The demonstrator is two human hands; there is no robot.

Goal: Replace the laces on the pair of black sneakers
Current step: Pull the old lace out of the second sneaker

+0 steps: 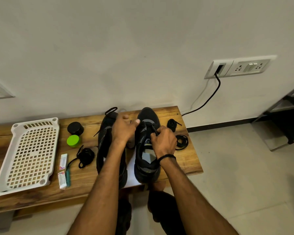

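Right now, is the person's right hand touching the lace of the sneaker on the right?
Touching. The head view shows the right hand pinching the black lace where it rises from the sneaker, with no gap between them.

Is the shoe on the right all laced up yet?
Not yet. On the right sneaker the tongue lies bare, no lace crossing it; the right hand pinches a lace near the toe end.

Single head-worn wide-angle view — looks forward and down over the wooden bench (pixel 188 158), facing the wall (pixel 143 48) behind it. Close in: left hand (pixel 124 130) and right hand (pixel 163 141) sit mid-frame, forearms (pixel 100 192) running in from the bottom edge — floor (pixel 244 167) showing at right.
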